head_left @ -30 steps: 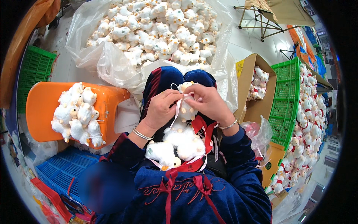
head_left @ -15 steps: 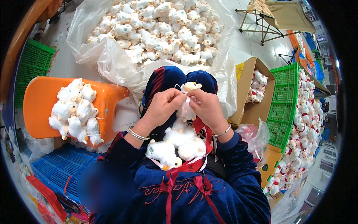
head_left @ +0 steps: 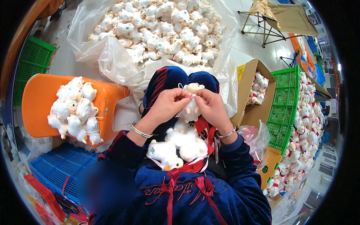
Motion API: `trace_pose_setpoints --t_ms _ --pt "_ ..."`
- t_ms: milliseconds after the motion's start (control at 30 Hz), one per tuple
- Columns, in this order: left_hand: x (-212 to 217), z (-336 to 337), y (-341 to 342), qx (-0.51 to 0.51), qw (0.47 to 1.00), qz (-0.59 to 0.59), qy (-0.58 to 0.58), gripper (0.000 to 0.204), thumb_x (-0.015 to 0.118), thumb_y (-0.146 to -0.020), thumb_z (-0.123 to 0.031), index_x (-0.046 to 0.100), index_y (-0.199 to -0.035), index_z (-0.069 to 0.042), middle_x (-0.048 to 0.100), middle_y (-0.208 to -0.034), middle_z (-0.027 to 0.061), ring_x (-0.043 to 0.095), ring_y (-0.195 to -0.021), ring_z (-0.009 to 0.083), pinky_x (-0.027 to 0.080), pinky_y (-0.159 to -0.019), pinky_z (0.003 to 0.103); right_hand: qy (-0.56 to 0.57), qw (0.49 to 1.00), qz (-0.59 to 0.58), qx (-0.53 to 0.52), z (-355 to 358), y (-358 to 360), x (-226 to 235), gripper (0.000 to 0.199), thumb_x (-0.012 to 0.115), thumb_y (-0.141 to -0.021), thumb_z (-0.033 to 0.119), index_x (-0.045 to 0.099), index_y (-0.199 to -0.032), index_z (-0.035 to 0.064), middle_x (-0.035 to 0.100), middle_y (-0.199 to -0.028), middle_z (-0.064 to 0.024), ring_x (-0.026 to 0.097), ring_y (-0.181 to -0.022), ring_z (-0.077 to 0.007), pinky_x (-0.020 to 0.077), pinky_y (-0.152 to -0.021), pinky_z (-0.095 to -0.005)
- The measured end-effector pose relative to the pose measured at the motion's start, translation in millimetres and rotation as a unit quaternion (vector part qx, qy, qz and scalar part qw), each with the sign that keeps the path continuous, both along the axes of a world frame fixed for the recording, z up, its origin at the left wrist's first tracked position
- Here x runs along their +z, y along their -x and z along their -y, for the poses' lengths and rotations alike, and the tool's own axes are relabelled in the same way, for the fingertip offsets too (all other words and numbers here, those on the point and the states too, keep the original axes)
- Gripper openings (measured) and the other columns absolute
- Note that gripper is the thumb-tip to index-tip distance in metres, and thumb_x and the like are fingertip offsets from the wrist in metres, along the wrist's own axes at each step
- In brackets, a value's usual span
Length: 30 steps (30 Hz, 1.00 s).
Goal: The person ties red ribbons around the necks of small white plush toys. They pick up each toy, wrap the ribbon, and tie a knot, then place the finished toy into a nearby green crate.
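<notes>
ribbon at the neck of a white plush toy would likely sit best kept flat, centred and evenly taut, without crushing the pile. the toy rests on a worker's lap, head toward the knees. left hand and right hand, nearly closed, each pinch the pale ribbon between thumb and forefinger.

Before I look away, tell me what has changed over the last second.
The right hand has drawn back rightward from across the neck of the white plush toy between the knees. The long end of pale ribbon that hung below the left hand now shows much shorter. Both hands pinch the ribbon. The toys on the lap and the toys on the orange stool stayed put.
</notes>
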<state>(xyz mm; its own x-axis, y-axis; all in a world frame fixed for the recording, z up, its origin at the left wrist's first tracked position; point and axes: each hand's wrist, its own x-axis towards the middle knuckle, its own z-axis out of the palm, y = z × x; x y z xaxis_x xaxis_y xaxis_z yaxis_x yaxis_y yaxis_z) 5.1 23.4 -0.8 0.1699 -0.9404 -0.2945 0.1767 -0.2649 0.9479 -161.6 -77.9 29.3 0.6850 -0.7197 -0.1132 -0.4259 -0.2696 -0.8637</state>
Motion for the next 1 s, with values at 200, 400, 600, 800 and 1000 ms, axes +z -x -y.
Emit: trace_pose_setpoints --t_ms 200,400,600,800,1000 --pt "4.0 5.3 5.6 0.013 0.999 0.042 -0.003 0.012 0.07 -0.096 -0.013 0.072 -0.102 -0.002 0.066 -0.084 -0.0037 0.055 -0.071 0.0013 0.044 -0.061 0.018 -0.025 0.999 -0.033 0.002 6.9 -1.5 2.8 0.024 0.071 -0.095 0.019 0.07 -0.101 -0.0045 0.069 -0.075 -0.0092 0.061 -0.068 -0.0101 0.0507 -0.063 -0.027" --pt "-4.9 7.7 25.2 0.099 0.993 -0.028 0.059 0.014 0.071 -0.094 -0.008 0.074 -0.105 -0.001 0.067 -0.086 -0.0034 0.054 -0.074 0.0018 0.046 -0.066 0.02 -0.083 0.995 0.032 -0.043 4.1 -2.4 -0.9 0.017 0.07 -0.097 0.015 0.071 -0.098 -0.0014 0.067 -0.078 0.0002 0.058 -0.071 -0.0049 0.0479 -0.063 -0.0221" --pt "-14.1 15.1 43.6 0.148 0.985 -0.05 0.079 0.014 0.071 -0.093 -0.007 0.076 -0.105 0.0 0.068 -0.089 -0.0013 0.056 -0.075 0.0033 0.048 -0.068 0.02 -0.077 0.993 0.063 -0.057 8.6 3.7 -2.6 0.013 0.07 -0.098 0.013 0.071 -0.098 -0.0002 0.065 -0.08 0.0037 0.056 -0.073 -0.0022 0.0464 -0.063 -0.0198" --pt "-17.7 16.6 47.1 0.143 0.984 -0.013 0.106 0.014 0.074 -0.094 -0.011 0.075 -0.104 -0.001 0.066 -0.091 -0.0028 0.059 -0.082 0.0041 0.049 -0.073 0.021 -0.104 0.989 0.09 -0.05 15.0 11.4 -1.2 0.016 0.067 -0.1 0.015 0.07 -0.099 -0.0005 0.066 -0.082 0.0031 0.058 -0.075 -0.0043 0.0485 -0.066 -0.0212" --pt "-22.0 14.0 42.8 0.131 0.987 -0.014 0.096 0.01 0.074 -0.093 -0.009 0.074 -0.1 0.0 0.062 -0.087 -0.0033 0.051 -0.072 0.0021 0.044 -0.065 0.02 -0.052 0.991 -0.097 0.07 49.3 22.5 24.9 0.021 0.068 -0.1 0.02 0.07 -0.101 -0.001 0.062 -0.079 0.006 0.051 -0.073 -0.003 0.0429 -0.064 -0.0208"
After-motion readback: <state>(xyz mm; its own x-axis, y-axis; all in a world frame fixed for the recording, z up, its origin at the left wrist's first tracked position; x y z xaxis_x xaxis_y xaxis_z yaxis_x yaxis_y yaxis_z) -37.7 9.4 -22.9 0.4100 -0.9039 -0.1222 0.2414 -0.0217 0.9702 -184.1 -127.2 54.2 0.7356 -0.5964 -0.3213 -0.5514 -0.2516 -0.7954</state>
